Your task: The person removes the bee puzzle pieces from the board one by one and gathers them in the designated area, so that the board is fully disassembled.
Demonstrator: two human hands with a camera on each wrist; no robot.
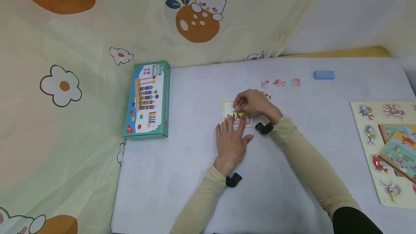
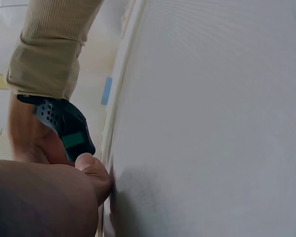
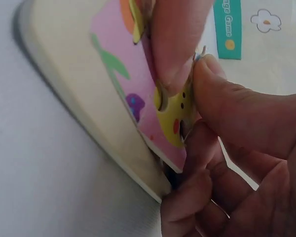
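Observation:
A small framed jigsaw puzzle [image 1: 228, 105] lies on the white table, its lower part filled with pink and yellow pieces. My left hand [image 1: 230, 145] rests fingertips on its lower part, fingers nearly straight. At the upper right of the frame, my right hand [image 1: 256, 103] pinches a small puzzle piece [image 3: 199, 55], mostly hidden by the fingers. In the right wrist view, a yellow-and-pink piece [image 3: 172, 118] sits tilted up at the frame's edge, beside a left fingertip. The left wrist view shows my left thumb [image 2: 96, 175] near the tabletop; the puzzle is hidden there.
Loose puzzle pieces [image 1: 279, 82] lie beyond the right hand, one close to its knuckles. A blue block [image 1: 324, 75] is farther right. A green game box [image 1: 147, 100] lies at left. At the right edge, a sea-animal board [image 1: 360, 125] carries picture puzzles [image 1: 401, 151].

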